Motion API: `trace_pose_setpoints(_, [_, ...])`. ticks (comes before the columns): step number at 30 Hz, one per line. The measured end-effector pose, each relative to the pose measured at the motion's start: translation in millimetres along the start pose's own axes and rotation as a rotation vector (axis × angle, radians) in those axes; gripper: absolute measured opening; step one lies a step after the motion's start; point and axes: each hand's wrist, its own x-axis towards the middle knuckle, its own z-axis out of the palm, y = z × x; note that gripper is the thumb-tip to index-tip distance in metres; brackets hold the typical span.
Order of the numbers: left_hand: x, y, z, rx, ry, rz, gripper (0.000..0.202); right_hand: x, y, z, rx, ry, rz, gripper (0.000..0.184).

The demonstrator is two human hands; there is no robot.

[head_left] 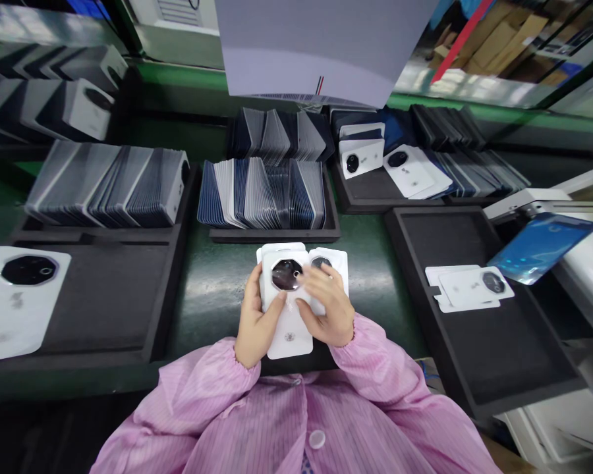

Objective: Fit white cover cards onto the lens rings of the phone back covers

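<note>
My left hand (pixel 258 316) grips a white phone back cover (pixel 290 337) by its left side, thumb lying on the front face. A dark octagonal camera window (pixel 283 274) fills the upper part of this cover, with small marks below it. Over the window's right edge is my right hand (pixel 330 304), its fingertips smeared by motion and its thumb close to the cover; whether it pinches anything cannot be made out. Another white cover (pixel 342 263) with a dark window lies behind the right hand, partly hidden. One more white edge shows behind the held cover.
Black trays with upright rows of covers (pixel 261 197) stand ahead and to the left (pixel 109 187). At right, a tray (pixel 514 355) bears a few white covers (pixel 467 288), beside a shiny blue panel (pixel 548 243). A large white cover (pixel 17 309) lies at far left. A hanging sheet (pixel 321 39) is ahead.
</note>
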Motion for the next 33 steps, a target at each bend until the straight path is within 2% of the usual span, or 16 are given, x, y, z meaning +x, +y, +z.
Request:
trace_pose_setpoints(2, [-0.9, 0.7, 1.3, -0.021, -0.008, -0.002, 0.059, 1.9, 0.7, -2.3, -0.021, -0.005, 0.148, 0.073])
trace_pose_setpoints(4, [-2.0, 1.5, 2.5, -0.038, -0.024, -0.016, 0.06, 4.5, 2.0, -4.6, 0.016, -0.065, 0.279, 0.081])
trace_pose_setpoints(7, [-3.3, 2.2, 3.6, -0.073, -0.068, -0.076, 0.063, 7.5, 5.8, -6.0, 0.127, -0.143, 0.42, 0.066])
trace_pose_setpoints(10, [-3.2, 1.7, 4.1, -0.116, -0.09, -0.141, 0.062, 8.0, 14.9, -7.6, 0.232, -0.098, 0.521, 0.049])
trace_pose_setpoints(12, [-2.3, 1.4, 4.1, -0.129, -0.066, -0.15, 0.062, 7.0, 26.2, -13.8, 0.292, 0.031, 0.586, 0.045])
trace_pose_setpoints(16, [-0.1, 4.3, 3.4, -0.151, -0.002, -0.152, 0.061, 1.9, 56.9, -41.2, 0.303, 0.493, 0.679, 0.047])
trace_pose_setpoints(17, [0.4, 5.7, 3.2, -0.165, 0.005, -0.16, 0.061, -0.6, 63.9, -47.8, 0.286, 0.547, 0.7, 0.047])
trace_pose_setpoints(19, [1.0, 8.7, 3.1, -0.197, 0.012, -0.172, 0.062, -7.4, 74.5, -54.5, 0.274, 0.485, 0.759, 0.048])
trace_pose_setpoints(21, [1.2, 10.5, 3.4, -0.211, 0.021, -0.173, 0.062, -15.5, 79.5, -50.8, 0.25, 0.279, 0.81, 0.049])
trace_pose_setpoints(23, [1.2, 10.4, 3.8, -0.198, 0.026, -0.166, 0.062, -21.9, 78.9, -39.9, 0.105, 0.063, 0.823, 0.048])
trace_pose_setpoints(25, [1.2, 8.5, 3.9, -0.165, 0.029, -0.15, 0.061, -22.7, 72.9, -28.6, -0.143, -0.061, 0.772, 0.046])
trace_pose_setpoints(27, [1.4, 5.8, 3.9, -0.132, 0.024, -0.13, 0.06, -16.3, 61.2, -21.6, -0.321, -0.076, 0.664, 0.042])
trace_pose_setpoints(28, [1.3, 4.4, 3.9, -0.117, 0.02, -0.117, 0.059, -10.8, 53.4, -20.0, -0.338, -0.049, 0.602, 0.039])
trace_pose_setpoints(30, [0.7, 1.9, 4.1, -0.083, 0.011, -0.078, 0.059, 2.9, 35.4, -18.8, -0.252, 0.01, 0.493, 0.03])
trace_pose_setpoints(33, [-2.0, -0.6, 4.4, 0.002, 0.014, 0.023, 0.058, 22.2, 11.4, -16.9, -0.072, -0.011, 0.434, 0.019])
